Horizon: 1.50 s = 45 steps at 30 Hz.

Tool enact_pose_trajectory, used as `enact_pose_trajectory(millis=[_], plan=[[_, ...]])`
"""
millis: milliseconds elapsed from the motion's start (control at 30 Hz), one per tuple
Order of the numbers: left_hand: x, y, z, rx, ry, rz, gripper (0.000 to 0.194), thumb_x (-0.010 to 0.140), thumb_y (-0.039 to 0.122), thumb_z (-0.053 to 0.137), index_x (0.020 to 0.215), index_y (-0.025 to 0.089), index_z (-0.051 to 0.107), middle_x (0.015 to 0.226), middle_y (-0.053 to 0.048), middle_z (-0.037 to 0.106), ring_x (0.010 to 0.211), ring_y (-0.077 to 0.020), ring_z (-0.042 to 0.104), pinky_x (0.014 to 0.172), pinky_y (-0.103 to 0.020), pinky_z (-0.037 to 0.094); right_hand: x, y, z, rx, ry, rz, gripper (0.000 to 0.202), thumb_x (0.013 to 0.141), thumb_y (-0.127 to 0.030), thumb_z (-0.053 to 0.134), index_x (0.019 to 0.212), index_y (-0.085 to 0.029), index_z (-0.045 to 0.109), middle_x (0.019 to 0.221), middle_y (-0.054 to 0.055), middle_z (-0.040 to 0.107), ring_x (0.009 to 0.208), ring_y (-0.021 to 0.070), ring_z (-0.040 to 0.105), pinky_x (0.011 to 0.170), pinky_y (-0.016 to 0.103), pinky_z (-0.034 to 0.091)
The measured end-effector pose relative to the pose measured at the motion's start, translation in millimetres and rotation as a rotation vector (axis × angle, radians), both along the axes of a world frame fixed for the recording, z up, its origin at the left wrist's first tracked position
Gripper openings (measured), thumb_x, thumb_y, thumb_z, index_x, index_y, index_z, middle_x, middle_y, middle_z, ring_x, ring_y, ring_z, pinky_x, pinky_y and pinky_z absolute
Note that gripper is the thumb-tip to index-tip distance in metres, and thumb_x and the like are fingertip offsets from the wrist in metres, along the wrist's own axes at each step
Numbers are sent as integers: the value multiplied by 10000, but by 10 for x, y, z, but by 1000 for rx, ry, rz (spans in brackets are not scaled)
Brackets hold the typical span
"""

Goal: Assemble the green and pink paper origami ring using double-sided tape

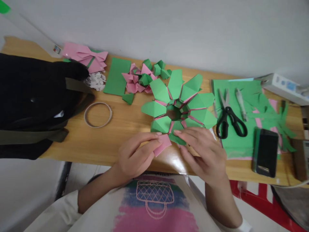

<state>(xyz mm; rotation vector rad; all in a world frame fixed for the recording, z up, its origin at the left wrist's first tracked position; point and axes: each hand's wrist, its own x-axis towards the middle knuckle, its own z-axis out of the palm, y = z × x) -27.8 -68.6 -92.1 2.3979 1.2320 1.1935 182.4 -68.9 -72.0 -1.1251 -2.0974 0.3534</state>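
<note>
Your ring is about midway along the surface, between its back and front edges. Expect it to weigh almost nothing: it looks like folded paper, stiff along the creases, hardly slippery, but easily crushed. Take it by the folded bases rather than the petal tips. Your left hand pinches one pink piece; your right hand pinches the front petal, fingertip above and thumb below. You can count at least eight petals, with some partly hidden. Toward the surface's right edge you have one pair of scissors, one tube and one black box; toward its left, one hoop. By the back edge, the loose pieces overlap too much to count
</note>
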Motion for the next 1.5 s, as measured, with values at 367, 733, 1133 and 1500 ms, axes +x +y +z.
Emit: enact_pose_trajectory(millis=[367,733,1133,1500], plan=[[41,9,60,-59,-32,-37,233,842,114,695,1063,158,636,1045,-80,742,941,-156,725,852,-261,618,16,-29,-9,22,90,-42,171,827,-2,617,922,-135,665,930,127,745,888,215,706,759,370,563],[134,-56,162,-458,-352,50,301,777,71,710,1047,203,707,1046,-48,745,990,-197,689,906,-351,569,52,8,37,46,-16,14,149,841,-29,627,924,-138,685,940,116,761,885,234,709,749,378,551],[269,-99,179,-404,-346,164,311,747,72,756,1021,217,719,1011,-41,750,944,-214,692,854,-398,584,63,32,-31,70,25,34,100,823,-38,676,886,-112,701,922,112,769,838,241,696,705,386,544],[352,-143,263,-288,-175,220,186,837,145,703,994,243,688,993,-29,745,928,-187,716,834,-344,625,69,43,3,40,9,67,107,848,-53,649,891,-133,705,922,98,770,855,233,708,721,377,546]])
